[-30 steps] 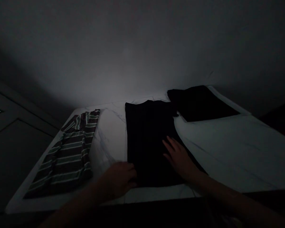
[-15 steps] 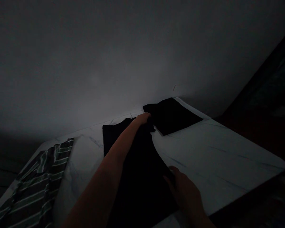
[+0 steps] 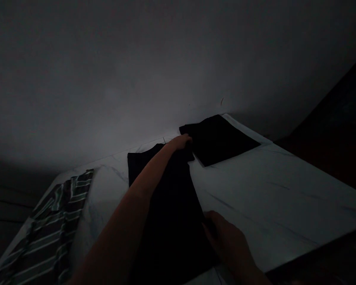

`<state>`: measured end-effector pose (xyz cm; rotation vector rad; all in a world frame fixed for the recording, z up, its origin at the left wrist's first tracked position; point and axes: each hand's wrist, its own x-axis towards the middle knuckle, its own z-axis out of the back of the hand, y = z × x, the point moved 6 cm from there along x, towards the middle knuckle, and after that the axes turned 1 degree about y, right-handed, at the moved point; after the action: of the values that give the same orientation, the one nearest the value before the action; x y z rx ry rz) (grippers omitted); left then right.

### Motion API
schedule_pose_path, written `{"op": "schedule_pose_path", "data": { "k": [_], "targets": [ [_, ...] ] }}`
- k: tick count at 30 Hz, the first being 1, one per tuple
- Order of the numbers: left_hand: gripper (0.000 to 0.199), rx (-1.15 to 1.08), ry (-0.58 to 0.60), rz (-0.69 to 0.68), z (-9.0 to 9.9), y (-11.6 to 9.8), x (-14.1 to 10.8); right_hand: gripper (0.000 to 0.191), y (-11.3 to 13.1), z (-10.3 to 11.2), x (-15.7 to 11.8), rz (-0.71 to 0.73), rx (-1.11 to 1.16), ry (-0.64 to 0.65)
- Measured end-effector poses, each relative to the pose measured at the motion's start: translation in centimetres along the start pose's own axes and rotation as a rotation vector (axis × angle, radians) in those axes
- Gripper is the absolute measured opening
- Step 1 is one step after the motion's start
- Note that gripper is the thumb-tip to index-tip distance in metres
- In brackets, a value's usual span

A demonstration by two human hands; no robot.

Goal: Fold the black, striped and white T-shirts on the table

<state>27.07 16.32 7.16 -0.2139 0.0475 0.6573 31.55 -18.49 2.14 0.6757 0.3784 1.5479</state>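
Observation:
A black garment [image 3: 172,213] lies spread on the marble-patterned table [image 3: 243,190] in front of me. My left hand [image 3: 183,141] reaches to its far end, near the right far corner, with the fingers curled onto the cloth; the fingertips are hard to make out in the dark. At the garment's right edge, nearer me, my right hand [image 3: 224,235] holds the black cloth between thumb and fingers. Beyond my left hand a second black garment [image 3: 222,138], folded flat, rests by the wall.
At the left of the table lies a striped garment [image 3: 53,233] in dark and pale bands. A plain grey wall [image 3: 136,79] rises behind the table's far edge. The room is very dim.
My right hand has moved a little left and down, drawing the garment's right edge inward. My left hand stays at the far end. The view has shifted slightly.

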Motion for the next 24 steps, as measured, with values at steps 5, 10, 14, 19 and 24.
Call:
{"op": "schedule_pose_path", "data": {
  "k": [5,10,14,19,24],
  "targets": [
    [0.015,-0.360,-0.251,-0.044,4.5,5.1,-4.8,0.021,4.0,-0.9,-0.6,0.203,0.073,0.111],
    [0.024,-0.514,-0.398,0.311,4.2,12.3,-13.1,0.037,7.2,-3.7,-1.1,0.341,0.021,0.390],
    [0.016,-0.473,-0.460,0.527,1.3,14.5,-17.8,0.036,7.2,-4.9,-1.2,0.324,-0.021,0.624],
    [0.014,-0.496,-0.480,0.602,-1.4,14.4,-19.5,0.037,6.4,-4.7,-1.1,0.250,0.064,0.647],
    [0.021,-0.448,-0.493,0.749,-2.4,14.1,-20.2,0.045,6.7,-3.4,-1.4,0.229,0.095,0.718]
  ]
}}
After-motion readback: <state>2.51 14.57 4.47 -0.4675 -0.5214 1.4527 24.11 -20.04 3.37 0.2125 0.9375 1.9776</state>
